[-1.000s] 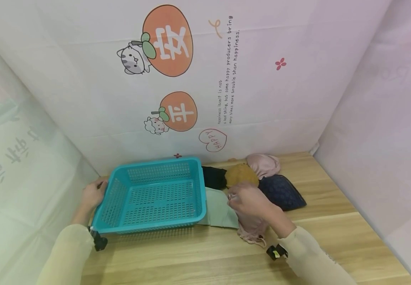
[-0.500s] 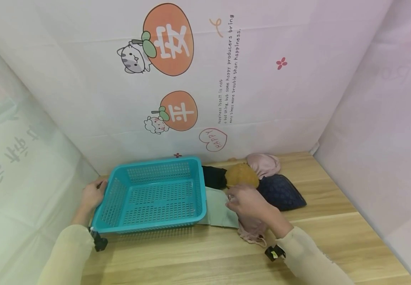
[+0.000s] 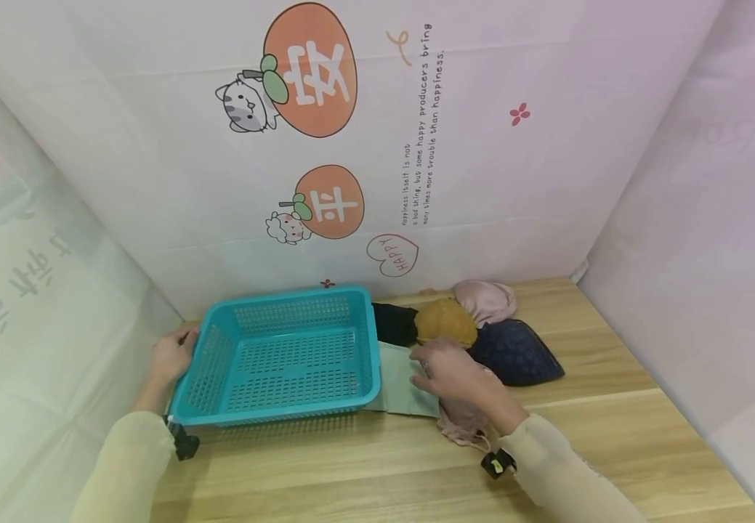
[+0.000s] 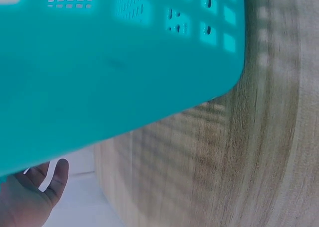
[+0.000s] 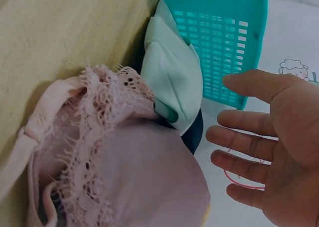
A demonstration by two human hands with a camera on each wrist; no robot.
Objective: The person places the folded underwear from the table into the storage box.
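Note:
My left hand (image 3: 169, 357) holds the left rim of a turquoise perforated plastic basket (image 3: 285, 296); the left wrist view shows part of that hand (image 4: 25, 202) below the rim, some fingers hidden. The basket has nothing in it. Over the garments to its right, my right hand (image 3: 452, 374) has its fingers spread, and in the right wrist view the hand (image 5: 294, 152) holds nothing. Below it lies a dusty-pink lace-edged bra (image 5: 149, 172) with a strap. A mint-green folded garment (image 3: 410, 378) lies between that bra and the basket.
Behind the hand sit a black folded garment (image 3: 394, 325), a mustard one (image 3: 445, 321), a pale-pink one (image 3: 488, 300) and a navy one (image 3: 517, 352). White printed sheets (image 3: 469, 181) wall the wooden table (image 3: 351, 479) at the back and both sides.
The fingers of my right hand, bunched together before, have spread, and the hand has shifted slightly left. The left hand, basket and garments stay where they were.

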